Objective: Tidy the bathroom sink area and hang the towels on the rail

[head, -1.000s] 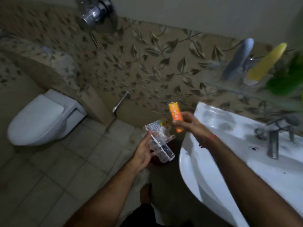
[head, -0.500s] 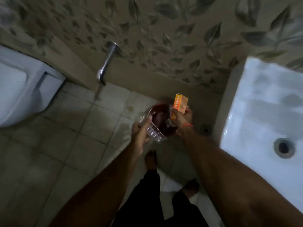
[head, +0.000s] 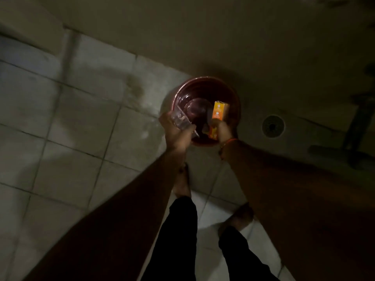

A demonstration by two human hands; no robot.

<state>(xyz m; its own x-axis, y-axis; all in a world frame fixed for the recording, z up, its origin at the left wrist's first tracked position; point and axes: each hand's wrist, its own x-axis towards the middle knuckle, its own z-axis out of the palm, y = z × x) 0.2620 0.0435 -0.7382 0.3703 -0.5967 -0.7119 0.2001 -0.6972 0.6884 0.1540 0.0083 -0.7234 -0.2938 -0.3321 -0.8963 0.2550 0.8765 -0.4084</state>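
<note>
Throwing the sink rubbish into the bin

Head view: I bend over the dark red bin (head: 206, 92), which stands on the floor just under and ahead of both my hands. My left hand (head: 177, 134) grips a clear wrapper (head: 181, 120) over the near left part of the bin mouth; the fingers are curled around it. My right hand (head: 222, 130) holds an orange box (head: 218, 111) upright over the near right part, pinched at its lower end. A floor drain (head: 273, 125) lies to the right of my right hand, well apart. I judge this is the step of discarding the rubbish from the sink. The next move asks me to loosen both grips while the things hang inside the rim. The towels and the rail are not in view here.
</note>
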